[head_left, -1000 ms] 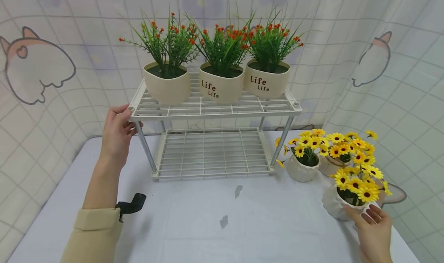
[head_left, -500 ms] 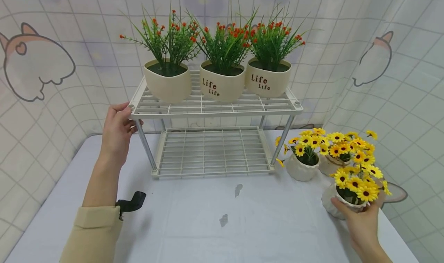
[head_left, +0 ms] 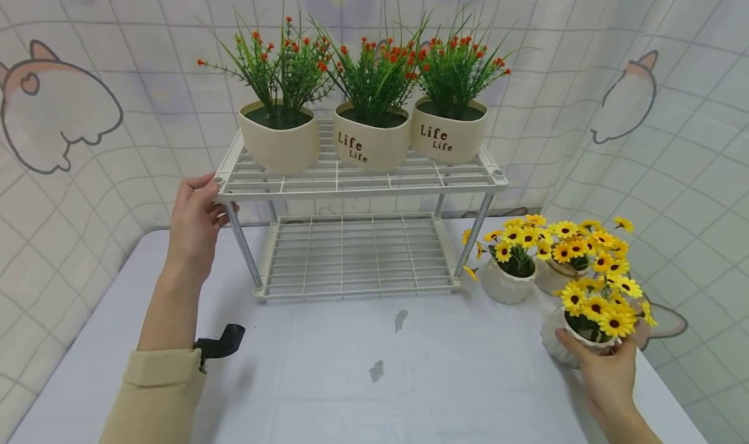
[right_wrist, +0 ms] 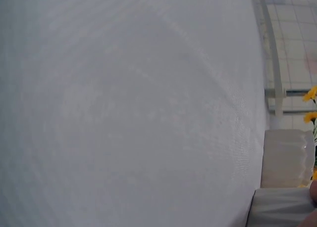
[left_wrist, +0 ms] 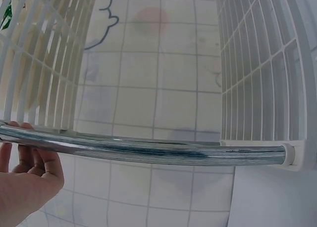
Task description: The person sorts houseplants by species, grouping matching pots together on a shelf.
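Note:
A white two-tier shelf rack point(head_left: 363, 194) with metal posts stands toward the back of the table. My left hand point(head_left: 193, 226) grips its upper left front corner; the left wrist view shows the fingers curled at the top of the metal post point(left_wrist: 148, 152). At the right, my right hand point(head_left: 611, 376) holds the nearest white flowerpot point(head_left: 556, 341) by its rim, thumb on the left side. Yellow flowers fill this pot, which is upright at table level. Only a bit of that hand enters the right wrist view, beside the pot's wall point(right_wrist: 282, 207).
Two more white pots of yellow flowers, one in front point(head_left: 508, 283) and one behind point(head_left: 550, 278), stand right of the rack. On its top tier are three cream pots point(head_left: 371, 146) with red-flowered plants. The bare lower tier point(head_left: 359, 255) sits on the white tablecloth point(head_left: 468, 379).
My right hand has moved left and closed round the nearest flowerpot's rim. The left hand keeps its grip on the rack's corner. The head view has shifted slightly.

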Motion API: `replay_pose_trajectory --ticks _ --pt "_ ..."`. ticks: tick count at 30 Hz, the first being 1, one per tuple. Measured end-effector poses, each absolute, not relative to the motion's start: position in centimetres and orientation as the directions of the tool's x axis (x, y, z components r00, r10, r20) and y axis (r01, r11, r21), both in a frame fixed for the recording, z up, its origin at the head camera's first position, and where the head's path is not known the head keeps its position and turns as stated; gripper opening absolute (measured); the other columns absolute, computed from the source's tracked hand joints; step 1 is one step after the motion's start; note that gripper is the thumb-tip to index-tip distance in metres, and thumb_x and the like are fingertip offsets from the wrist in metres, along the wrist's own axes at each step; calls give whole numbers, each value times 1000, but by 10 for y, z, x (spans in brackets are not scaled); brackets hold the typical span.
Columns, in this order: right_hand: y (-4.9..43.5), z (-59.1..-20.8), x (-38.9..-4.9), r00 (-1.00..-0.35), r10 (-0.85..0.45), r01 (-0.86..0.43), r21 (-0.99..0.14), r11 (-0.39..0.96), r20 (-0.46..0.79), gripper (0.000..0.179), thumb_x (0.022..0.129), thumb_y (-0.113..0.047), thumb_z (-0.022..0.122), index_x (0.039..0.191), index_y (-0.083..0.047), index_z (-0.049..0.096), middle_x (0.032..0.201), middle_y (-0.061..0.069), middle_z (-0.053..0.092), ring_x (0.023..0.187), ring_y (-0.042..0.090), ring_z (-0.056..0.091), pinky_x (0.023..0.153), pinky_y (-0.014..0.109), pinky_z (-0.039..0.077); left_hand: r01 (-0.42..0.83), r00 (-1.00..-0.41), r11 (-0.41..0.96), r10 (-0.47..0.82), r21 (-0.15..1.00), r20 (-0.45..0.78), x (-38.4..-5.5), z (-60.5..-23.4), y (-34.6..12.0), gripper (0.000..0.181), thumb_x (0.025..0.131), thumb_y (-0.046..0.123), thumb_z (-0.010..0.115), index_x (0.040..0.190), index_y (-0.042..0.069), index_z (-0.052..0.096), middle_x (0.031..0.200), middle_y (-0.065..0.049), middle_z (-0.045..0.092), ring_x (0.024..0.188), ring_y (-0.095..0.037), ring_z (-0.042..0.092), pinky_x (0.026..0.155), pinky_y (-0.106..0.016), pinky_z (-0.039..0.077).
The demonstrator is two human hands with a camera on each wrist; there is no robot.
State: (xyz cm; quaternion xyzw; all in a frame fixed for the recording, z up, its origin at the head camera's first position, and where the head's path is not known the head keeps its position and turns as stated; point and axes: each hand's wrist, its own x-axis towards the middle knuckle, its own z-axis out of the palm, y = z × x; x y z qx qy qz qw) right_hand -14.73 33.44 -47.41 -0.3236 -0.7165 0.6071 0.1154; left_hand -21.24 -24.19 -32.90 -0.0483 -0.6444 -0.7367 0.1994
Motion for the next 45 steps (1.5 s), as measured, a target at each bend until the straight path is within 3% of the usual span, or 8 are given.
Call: replay_pose_trajectory --ticks 7,14,21,32,45 --pt "331 -475 -147 -758 611 321 -946 41 -231 122 81 -30 90 164 -30 2 171 4 5 156 22 5 122 39 9 358 -915 -95 -235 929 328 -213 -329 -241 25 109 32 47 130 18 45 125 -7 58 98 -19 53 88 -26 39" --pt "311 -466 -146 -804 544 291 -957 5 -241 120 81 -25 90 164 -30 5 171 0 6 155 18 6 122 38 12 356 -916 -94 -230 930 328 -213 -330 -242 25 110 32 46 130 18 45 124 -6 58 99 -19 53 89 -26 39" --pt "286 -449 -141 -889 409 278 -953 121 -207 117 80 -30 91 164 -29 10 170 -1 13 153 25 13 122 48 14 370 -912 -103 -231 923 340 -214 -328 -241 25 109 31 47 130 18 46 123 -5 59 99 -18 53 90 -26 40" --pt "237 -427 -143 -979 151 160 -975 154 -137 113 82 -14 89 164 -19 11 164 5 23 149 28 23 118 49 28 366 -914 -101 -228 925 336 -212 -329 -244 25 109 32 46 130 17 44 125 -8 57 98 -19 52 89 -26 39" --pt "179 -427 -155 -999 -19 37 -994 100 -39 101 81 -7 88 158 -12 22 156 10 32 143 28 31 116 52 30 371 -912 -103 -226 923 342 -213 -329 -242 24 109 30 47 130 17 45 120 -4 59 96 -19 52 86 -27 39"
